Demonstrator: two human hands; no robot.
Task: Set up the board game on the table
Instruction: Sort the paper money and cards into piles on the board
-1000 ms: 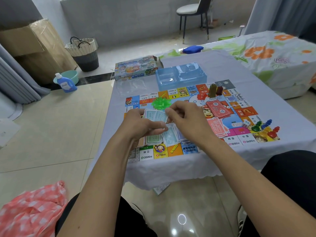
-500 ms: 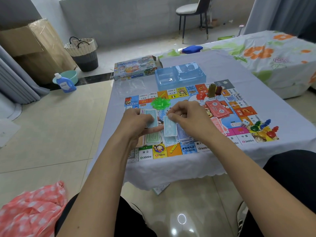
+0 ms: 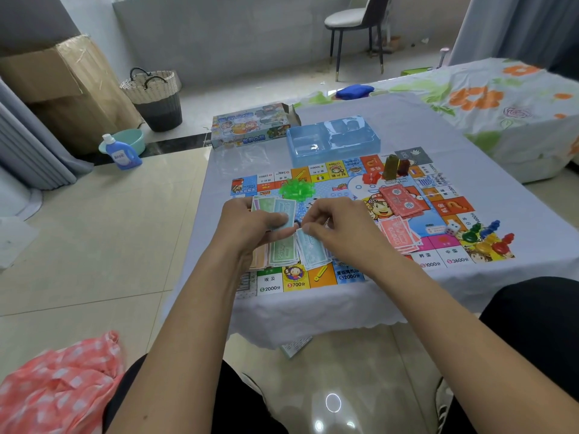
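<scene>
Colourful square paper game board (image 3: 341, 277): flat on pale-clothed table (image 3: 470, 145). Fanned pastel paper banknotes (image 3: 282, 208): gripped in left hand (image 3: 247, 227) above board. Right hand (image 3: 341, 230): fingertips pinching one pale blue note (image 3: 308, 249). Green plastic houses (image 3: 296, 190), red notes (image 3: 399, 234): on board.

**Readable print on board and notes**

Game board (image 3: 354, 274) squares just below both hands are showing "2000分", "700分", "2000分". Squares right of the right hand (image 3: 341, 233) are reading "韩国 1000分" and "中国 3600分". Red banknote (image 3: 396, 236) beside the right hand is showing "10000". Green banknote (image 3: 282, 250) under the left hand (image 3: 250, 227) is showing "500".
</scene>
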